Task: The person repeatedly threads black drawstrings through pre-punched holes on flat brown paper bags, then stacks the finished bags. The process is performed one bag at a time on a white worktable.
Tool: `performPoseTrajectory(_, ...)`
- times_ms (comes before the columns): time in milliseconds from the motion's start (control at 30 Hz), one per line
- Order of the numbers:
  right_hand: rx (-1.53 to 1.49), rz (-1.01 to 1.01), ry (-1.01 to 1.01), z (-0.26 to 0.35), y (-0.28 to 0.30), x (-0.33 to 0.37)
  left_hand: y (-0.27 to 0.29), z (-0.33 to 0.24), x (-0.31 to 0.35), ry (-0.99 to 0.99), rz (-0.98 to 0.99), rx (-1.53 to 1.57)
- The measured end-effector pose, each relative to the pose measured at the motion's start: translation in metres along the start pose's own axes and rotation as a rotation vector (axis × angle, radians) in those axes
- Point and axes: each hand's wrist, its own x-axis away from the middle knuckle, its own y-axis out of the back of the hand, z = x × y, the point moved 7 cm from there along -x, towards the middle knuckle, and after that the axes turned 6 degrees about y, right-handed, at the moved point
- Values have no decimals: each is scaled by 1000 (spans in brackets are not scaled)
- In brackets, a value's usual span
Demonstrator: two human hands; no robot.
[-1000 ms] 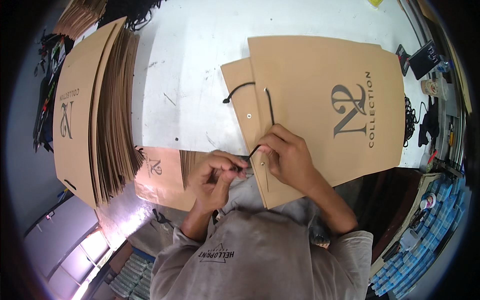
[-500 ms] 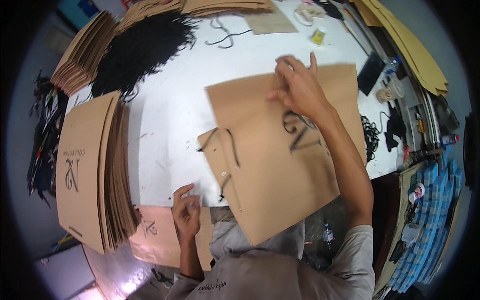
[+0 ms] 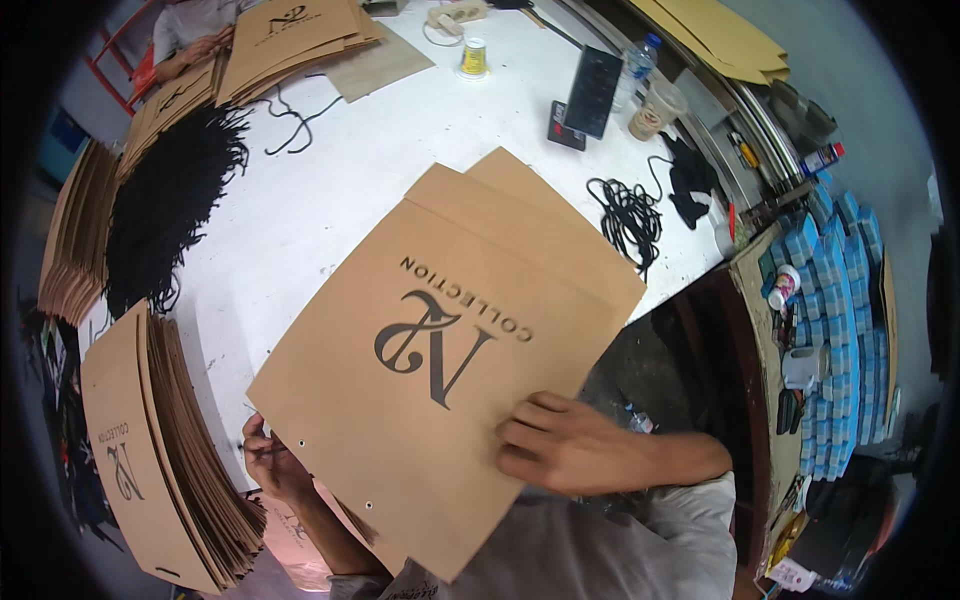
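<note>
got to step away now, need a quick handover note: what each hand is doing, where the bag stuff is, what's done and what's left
Right hand: flat on the brown paper bag, pinning its near edge.
Left hand: at the bag's left edge by the punched holes; whether it pinches anything cannot be told.
Bag lies print side up on the white table.
Flat bags stack at left, black cord pile behind it.
Done: none visible on this side. Left: no cord shows in the two holes.

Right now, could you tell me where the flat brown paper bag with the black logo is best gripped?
Pinch the flat brown paper bag at its punched near edge, coming from the person's side. That edge overhangs the white table, so fingers fit under it; the right hand lies flat on top nearby.
</note>
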Motion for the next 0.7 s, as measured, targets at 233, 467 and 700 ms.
performPoseTrajectory(233,-291,-144,-100,-24,-83,18,6,13,-6,91,-68,-316)
performPoseTrajectory(467,108,-762,-1036,-245,10,158,-66,-10,-30,63,167,-179)
performPoseTrajectory(700,12,-877,-1421,-316,-45,282,-29,11,-10,195,-102,-700)
